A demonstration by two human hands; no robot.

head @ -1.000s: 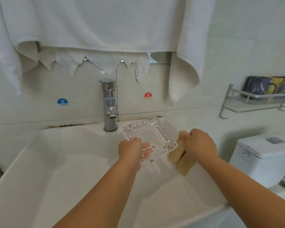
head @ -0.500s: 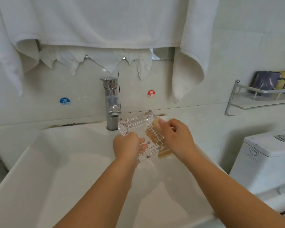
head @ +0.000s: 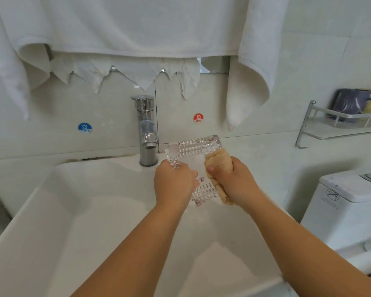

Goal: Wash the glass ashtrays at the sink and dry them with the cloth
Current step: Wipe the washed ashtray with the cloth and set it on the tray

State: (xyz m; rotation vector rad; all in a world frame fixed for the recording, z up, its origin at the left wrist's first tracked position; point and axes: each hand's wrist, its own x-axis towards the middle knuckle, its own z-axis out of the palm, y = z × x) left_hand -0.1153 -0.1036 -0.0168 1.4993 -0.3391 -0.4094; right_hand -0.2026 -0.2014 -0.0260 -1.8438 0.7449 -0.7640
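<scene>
One glass ashtray [head: 194,159], square and ribbed, is held tilted on edge just right of frame centre, above the back of the white sink [head: 51,211]. The left hand [head: 172,185] grips its left edge, fingers curled round the rim. The right hand [head: 234,183] is closed on a tan cloth [head: 217,161], which is pressed against the ashtray's right edge.

Stage of task: no water runs from the chrome faucet [head: 147,133], which stands just left of the ashtray, so the step in hand appears to be wiping with the cloth; whether this is scrubbing or drying cannot be told. No other ashtray is visible, so the number washed or remaining cannot be judged.

Surroundings: the basin is broad and shallow and fills the lower left of the frame. On the tiled wall behind, a blue "COLD" sticker [head: 85,127] lies left of the faucet and a red "HOT" sticker [head: 198,118] to its right. White towels [head: 137,24] hang across the top of the frame. At the right edge, a metal wall shelf [head: 341,125] holds dark and yellow mugs [head: 360,102]; below it stands a white toilet tank [head: 347,202].
</scene>
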